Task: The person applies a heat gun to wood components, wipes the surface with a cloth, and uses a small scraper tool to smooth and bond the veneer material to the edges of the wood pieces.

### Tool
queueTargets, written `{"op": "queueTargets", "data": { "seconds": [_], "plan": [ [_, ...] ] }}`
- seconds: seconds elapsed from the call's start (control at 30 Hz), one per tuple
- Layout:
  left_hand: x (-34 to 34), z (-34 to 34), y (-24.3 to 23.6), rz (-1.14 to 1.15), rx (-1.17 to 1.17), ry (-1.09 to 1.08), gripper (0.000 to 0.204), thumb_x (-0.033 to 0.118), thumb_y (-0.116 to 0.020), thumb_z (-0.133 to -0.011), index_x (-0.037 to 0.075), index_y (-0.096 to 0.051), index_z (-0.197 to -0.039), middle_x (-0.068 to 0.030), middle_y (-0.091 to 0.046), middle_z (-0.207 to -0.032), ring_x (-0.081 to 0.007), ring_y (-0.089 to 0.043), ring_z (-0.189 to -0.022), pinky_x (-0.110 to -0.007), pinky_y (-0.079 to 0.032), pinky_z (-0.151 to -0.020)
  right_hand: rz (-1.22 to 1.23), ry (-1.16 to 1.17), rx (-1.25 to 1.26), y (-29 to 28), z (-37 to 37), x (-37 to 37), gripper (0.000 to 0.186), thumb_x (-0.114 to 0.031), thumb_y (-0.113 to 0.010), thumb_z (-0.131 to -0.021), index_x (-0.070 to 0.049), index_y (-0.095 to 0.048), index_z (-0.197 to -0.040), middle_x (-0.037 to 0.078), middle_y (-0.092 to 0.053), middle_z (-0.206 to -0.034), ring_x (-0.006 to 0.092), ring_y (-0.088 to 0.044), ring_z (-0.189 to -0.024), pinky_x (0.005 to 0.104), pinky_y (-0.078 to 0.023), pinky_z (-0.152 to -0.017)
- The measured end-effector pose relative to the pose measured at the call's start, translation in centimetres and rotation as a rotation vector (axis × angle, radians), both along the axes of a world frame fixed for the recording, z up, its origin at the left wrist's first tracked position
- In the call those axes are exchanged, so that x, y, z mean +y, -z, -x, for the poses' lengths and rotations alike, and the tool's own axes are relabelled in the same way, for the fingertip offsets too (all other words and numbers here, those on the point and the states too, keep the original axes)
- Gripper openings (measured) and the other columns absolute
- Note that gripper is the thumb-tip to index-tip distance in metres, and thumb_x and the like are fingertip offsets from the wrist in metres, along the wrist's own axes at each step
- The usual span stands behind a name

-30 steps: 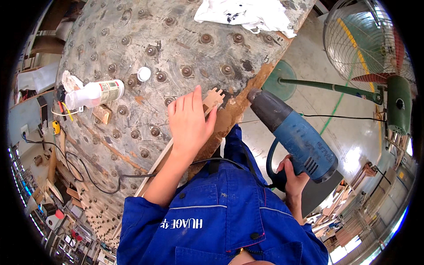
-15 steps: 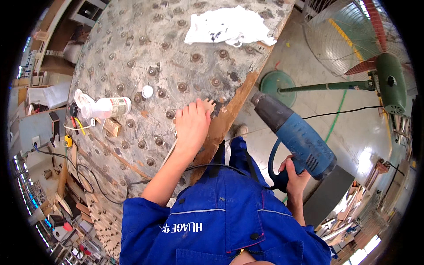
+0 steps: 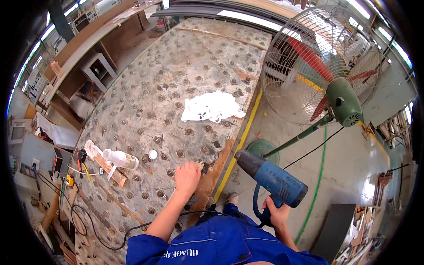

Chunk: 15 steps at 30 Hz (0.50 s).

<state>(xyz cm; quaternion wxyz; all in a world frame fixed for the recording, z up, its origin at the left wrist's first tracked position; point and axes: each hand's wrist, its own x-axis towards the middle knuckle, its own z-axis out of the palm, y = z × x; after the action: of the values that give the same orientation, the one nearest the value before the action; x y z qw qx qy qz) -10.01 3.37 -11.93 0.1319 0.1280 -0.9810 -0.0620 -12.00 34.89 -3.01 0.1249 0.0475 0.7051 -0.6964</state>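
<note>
My right hand (image 3: 274,212) is wrapped round the handle of a blue heat gun (image 3: 279,182). The gun's dark nozzle points up and left, toward the edge of the table. On the right side of the worn table (image 3: 176,62), my left hand (image 3: 187,177) rests with its fingers curled over a small tan piece with a notched edge (image 3: 200,165). Most of that piece is hidden under the fingers. Farther up lies a crumpled white cloth (image 3: 212,107) with dark stains. Left of my left hand are a white round cap (image 3: 153,154) and a whitish plastic bottle (image 3: 121,159) lying on its side.
Many bolt-like knobs stud the tabletop. A large green fan (image 3: 344,101) with red blades stands to the right. A black cable (image 3: 145,224) crosses the table's near part. Beside the bottle is a wood block (image 3: 118,178). Scrap boards (image 3: 360,225) lie at lower right.
My view has tilted up, so the table's far end and more of the fan show. Both hands keep their holds; the heat gun still points toward the table edge.
</note>
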Motion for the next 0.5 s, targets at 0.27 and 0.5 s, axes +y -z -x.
{"op": "queueTargets", "data": {
  "seconds": [0.27, 0.5],
  "plan": [
    [-0.4, 0.0, 1.3, -0.017, 0.015, 0.016, 0.024, 0.026, -0.065, -0.082, 0.005, -0.061, -0.091, -0.0097, -0.06, -0.084, -0.0254, -0.06, -0.078, -0.04, -0.042, -0.073, 0.114, 0.112, 0.129, -0.6, -1.1, 0.1, 0.013, 0.0, -0.061, -0.087, 0.0, -0.052, -0.097, 0.007, -0.058, -0.075, 0.0158, -0.058, -0.06, 0.0282, -0.047, -0.056],
    [-0.2, -0.1, 1.3, 0.044, 0.006, 0.004, 0.024, 0.028, -0.064, -0.082, 0.006, -0.061, -0.089, -0.0089, -0.06, -0.083, -0.0247, -0.06, -0.079, -0.039, -0.041, -0.073, 0.133, 0.129, 0.161, -0.3, -1.5, 0.3, 0.021, 0.001, -0.06, -0.086, 0.002, -0.051, -0.105, 0.01, -0.057, -0.082, 0.0179, -0.058, -0.058, 0.0296, -0.046, -0.051]
  ]
}}
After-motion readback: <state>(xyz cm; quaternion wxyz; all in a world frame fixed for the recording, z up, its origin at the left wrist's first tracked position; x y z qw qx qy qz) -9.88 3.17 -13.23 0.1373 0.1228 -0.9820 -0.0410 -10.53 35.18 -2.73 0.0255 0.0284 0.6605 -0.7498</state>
